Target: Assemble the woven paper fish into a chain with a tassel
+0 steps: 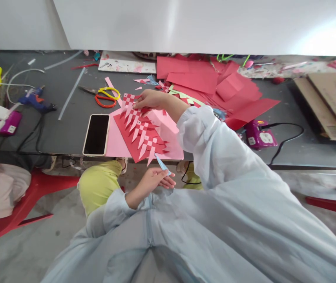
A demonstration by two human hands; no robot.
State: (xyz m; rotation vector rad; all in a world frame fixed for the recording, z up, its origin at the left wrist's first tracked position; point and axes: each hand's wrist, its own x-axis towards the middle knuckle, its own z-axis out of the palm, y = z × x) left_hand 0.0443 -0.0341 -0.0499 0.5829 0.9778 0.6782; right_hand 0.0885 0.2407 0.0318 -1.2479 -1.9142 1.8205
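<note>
My left hand [155,180] is below the table's front edge, thumb and fingers closed on a light blue tassel [162,166]. Over the table, my right hand [152,99] has its fingertips pinched at the far end of a row of red-and-pink checked woven paper pieces with pointed tails. The nearest woven paper piece [150,142] has a tail hanging by the table edge, close to the tassel. Under the row lie a red paper sheet [127,138] and a pink paper sheet [117,146]. My right fingertips partly cover the piece they touch.
Left of the papers are a phone [96,135], scissors [106,96] and a blue glue gun [35,97] with its cord. Red paper sheets [194,82] are piled behind my right arm. A purple box [260,135] and cardboard [324,106] stand right. A red chair [38,192] is at left.
</note>
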